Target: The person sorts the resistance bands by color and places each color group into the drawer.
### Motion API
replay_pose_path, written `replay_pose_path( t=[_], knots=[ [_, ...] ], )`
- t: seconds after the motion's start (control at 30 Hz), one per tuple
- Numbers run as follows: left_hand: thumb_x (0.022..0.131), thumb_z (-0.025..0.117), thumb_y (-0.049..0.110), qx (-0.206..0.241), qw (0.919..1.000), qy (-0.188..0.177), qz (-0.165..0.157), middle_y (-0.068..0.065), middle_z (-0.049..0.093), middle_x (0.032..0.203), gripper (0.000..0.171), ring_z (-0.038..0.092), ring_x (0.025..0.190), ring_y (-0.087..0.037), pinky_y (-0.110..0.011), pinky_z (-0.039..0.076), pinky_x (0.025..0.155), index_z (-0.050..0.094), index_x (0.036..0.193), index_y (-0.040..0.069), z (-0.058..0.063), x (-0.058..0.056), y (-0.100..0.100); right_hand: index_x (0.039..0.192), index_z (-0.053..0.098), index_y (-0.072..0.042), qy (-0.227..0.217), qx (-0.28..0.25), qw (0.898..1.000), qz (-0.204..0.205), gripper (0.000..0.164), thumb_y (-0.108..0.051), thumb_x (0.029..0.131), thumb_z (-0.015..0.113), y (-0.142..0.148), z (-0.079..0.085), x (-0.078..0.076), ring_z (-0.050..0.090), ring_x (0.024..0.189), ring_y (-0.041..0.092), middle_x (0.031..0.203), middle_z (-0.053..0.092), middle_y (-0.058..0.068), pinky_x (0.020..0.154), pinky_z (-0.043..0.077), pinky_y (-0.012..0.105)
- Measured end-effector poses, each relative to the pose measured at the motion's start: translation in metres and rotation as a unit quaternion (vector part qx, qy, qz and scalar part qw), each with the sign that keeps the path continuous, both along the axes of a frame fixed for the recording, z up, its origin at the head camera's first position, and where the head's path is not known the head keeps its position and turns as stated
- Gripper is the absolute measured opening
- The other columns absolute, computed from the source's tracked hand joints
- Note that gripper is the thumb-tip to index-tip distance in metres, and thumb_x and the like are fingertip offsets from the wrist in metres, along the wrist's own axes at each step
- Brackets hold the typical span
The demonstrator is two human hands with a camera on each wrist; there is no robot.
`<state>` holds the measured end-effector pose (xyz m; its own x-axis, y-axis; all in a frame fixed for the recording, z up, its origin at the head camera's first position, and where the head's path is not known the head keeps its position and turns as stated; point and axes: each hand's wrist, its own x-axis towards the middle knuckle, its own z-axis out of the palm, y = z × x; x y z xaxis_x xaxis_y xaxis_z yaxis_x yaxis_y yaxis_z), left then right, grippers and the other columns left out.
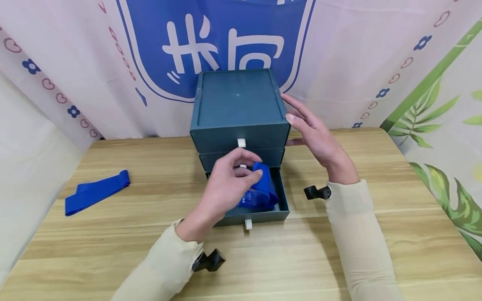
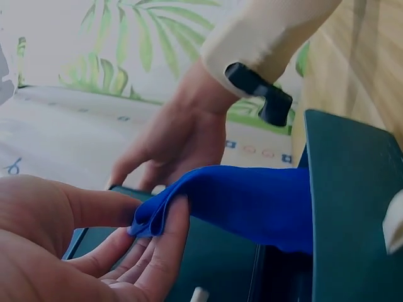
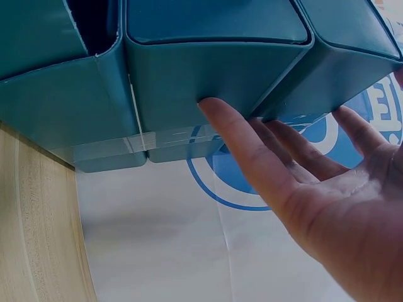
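Observation:
My left hand (image 1: 222, 186) pinches the upper end of a blue resistance band (image 1: 266, 184) between thumb and fingers. The band's lower part hangs into the pulled-out bottom drawer (image 1: 269, 216) of a dark teal three-drawer box (image 1: 241, 100). "Light" is printed in white low on the blue material. In the left wrist view the pinched end of the band (image 2: 252, 204) is folded over. Against the box's right side rests my right hand (image 1: 316, 136), its thumb by the top edge. The right wrist view shows extended fingers (image 3: 242, 141) touching the side wall.
Another blue band (image 1: 96, 192) lies folded flat on the wooden table (image 1: 158, 251), to the left. White pull tabs (image 1: 248, 224) stick out from the drawer fronts. Behind the box hangs a printed cloth (image 1: 335, 62).

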<state>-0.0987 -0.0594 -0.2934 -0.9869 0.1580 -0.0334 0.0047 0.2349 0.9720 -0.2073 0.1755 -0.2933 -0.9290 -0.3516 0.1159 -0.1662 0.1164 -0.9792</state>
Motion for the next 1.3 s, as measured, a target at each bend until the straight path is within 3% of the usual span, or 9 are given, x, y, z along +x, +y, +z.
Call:
replay_pose_path(
  t=[0.27, 0.47, 0.67, 0.93, 1.07, 1.3],
  knots=[
    [0.101, 0.073, 0.006, -0.044, 0.9980, 0.028, -0.036, -0.008, 0.073, 0.126, 0.023, 0.076, 0.102, -0.020, -0.035, 0.063, 0.082, 0.073, 0.124, 0.012, -0.005, 0.004, 0.020, 0.168, 0.035, -0.040, 0.001, 0.002, 1.000, 0.002, 0.054, -0.035, 0.115, 0.044, 0.000, 0.000, 0.000, 0.047, 0.152, 0.035, 0.174, 0.038, 0.008, 0.106, 0.054, 0.070],
    [0.102, 0.072, 0.006, -0.030, 0.9980, 0.038, -0.040, -0.008, 0.072, 0.127, 0.021, 0.076, 0.102, -0.021, -0.036, 0.063, 0.083, 0.073, 0.122, 0.013, -0.009, 0.001, 0.023, 0.169, 0.034, -0.039, 0.003, 0.001, 1.000, 0.004, 0.055, -0.035, 0.115, 0.044, 0.000, -0.002, -0.001, 0.047, 0.152, 0.036, 0.174, 0.037, 0.008, 0.106, 0.054, 0.071],
    [0.102, 0.073, 0.006, -0.037, 0.9991, 0.009, -0.016, -0.008, 0.073, 0.125, 0.020, 0.076, 0.101, -0.019, -0.034, 0.062, 0.081, 0.074, 0.120, 0.012, -0.027, 0.000, 0.009, 0.168, 0.035, -0.040, 0.003, 0.000, 1.000, -0.002, 0.054, -0.035, 0.115, 0.045, 0.000, -0.004, -0.002, 0.046, 0.152, 0.036, 0.174, 0.037, 0.007, 0.105, 0.054, 0.072],
    [0.098, 0.075, 0.001, -0.072, 0.9970, 0.005, 0.026, -0.014, 0.073, 0.120, 0.021, 0.077, 0.095, -0.024, -0.036, 0.065, 0.080, 0.074, 0.117, 0.008, -0.047, -0.002, -0.018, 0.167, 0.036, -0.043, 0.006, 0.004, 1.000, -0.008, 0.053, -0.035, 0.115, 0.045, 0.001, -0.004, -0.003, 0.049, 0.150, 0.035, 0.173, 0.039, 0.005, 0.104, 0.056, 0.068],
    [0.096, 0.076, 0.000, -0.126, 0.9911, 0.027, 0.033, -0.017, 0.074, 0.116, 0.019, 0.079, 0.092, -0.026, -0.039, 0.066, 0.081, 0.074, 0.115, 0.004, -0.054, -0.004, -0.031, 0.167, 0.036, -0.043, 0.007, 0.008, 1.000, -0.010, 0.054, -0.036, 0.115, 0.044, 0.001, -0.003, -0.002, 0.049, 0.150, 0.036, 0.174, 0.038, 0.004, 0.104, 0.057, 0.067],
    [0.094, 0.075, -0.002, -0.226, 0.9710, 0.076, 0.017, -0.015, 0.079, 0.106, 0.017, 0.079, 0.088, -0.026, -0.042, 0.067, 0.081, 0.074, 0.111, 0.001, -0.061, -0.005, -0.043, 0.168, 0.035, -0.042, 0.008, 0.009, 1.000, -0.009, 0.054, -0.038, 0.114, 0.045, 0.000, -0.003, -0.002, 0.046, 0.153, 0.037, 0.176, 0.034, 0.001, 0.106, 0.053, 0.071]
  ],
)
